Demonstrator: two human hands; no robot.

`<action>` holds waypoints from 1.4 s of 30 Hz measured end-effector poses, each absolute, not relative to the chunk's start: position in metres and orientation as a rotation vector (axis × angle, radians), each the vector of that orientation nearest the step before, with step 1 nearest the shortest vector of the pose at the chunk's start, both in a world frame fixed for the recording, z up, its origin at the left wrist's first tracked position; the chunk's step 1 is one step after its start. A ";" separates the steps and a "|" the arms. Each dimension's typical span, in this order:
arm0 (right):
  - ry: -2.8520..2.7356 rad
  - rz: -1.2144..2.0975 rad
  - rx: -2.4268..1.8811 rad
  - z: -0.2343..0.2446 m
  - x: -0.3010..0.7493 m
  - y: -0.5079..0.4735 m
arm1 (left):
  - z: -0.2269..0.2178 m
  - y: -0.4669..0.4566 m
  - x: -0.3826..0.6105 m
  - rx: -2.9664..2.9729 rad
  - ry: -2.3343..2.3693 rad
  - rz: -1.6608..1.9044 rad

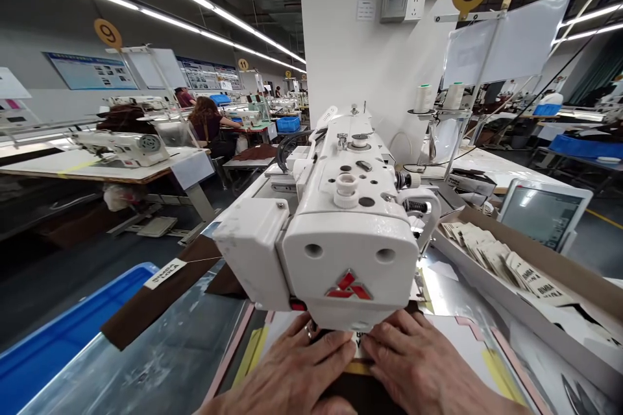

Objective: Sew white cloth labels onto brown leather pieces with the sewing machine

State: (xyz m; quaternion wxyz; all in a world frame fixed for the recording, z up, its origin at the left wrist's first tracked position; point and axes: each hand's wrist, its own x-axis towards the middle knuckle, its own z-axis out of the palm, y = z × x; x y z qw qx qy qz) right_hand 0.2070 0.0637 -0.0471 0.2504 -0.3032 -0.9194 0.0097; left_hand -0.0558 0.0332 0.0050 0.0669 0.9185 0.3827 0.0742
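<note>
A white sewing machine [348, 240] with a red three-part emblem fills the middle of the view. Below its head, a white label [359, 345] with black letters lies on dark brown fabric [363, 394]. My left hand [302, 366] lies flat at the label's left side, fingers stretched out and reaching under the head. From the other side, my right hand [416, 353] presses flat with its fingertips beside the label. Neither hand grips anything. The needle area is hidden behind the machine's head.
To the left, a brown fabric strip [129, 314] bearing a sewn label hangs over the table edge by a blue bin [73, 350]. At right stand a cardboard box [491, 288] of labels and a screen [542, 214]. Scissors [577, 395] lie near. People sit farther back.
</note>
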 end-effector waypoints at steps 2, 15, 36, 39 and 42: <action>-2.495 0.020 -0.813 -0.046 0.207 0.064 | 0.011 0.037 -0.053 2.731 1.128 0.137; -2.705 0.247 -0.909 -0.031 0.208 0.066 | 0.008 0.043 -0.055 2.760 1.046 0.147; -2.761 0.154 -0.825 -0.026 0.212 0.067 | 0.006 0.041 -0.073 2.850 0.939 0.157; -2.780 0.164 -0.842 -0.023 0.212 0.066 | -0.001 0.036 -0.091 2.920 0.956 0.163; -2.768 0.162 -0.842 -0.018 0.213 0.064 | -0.010 0.034 -0.106 2.932 0.971 0.261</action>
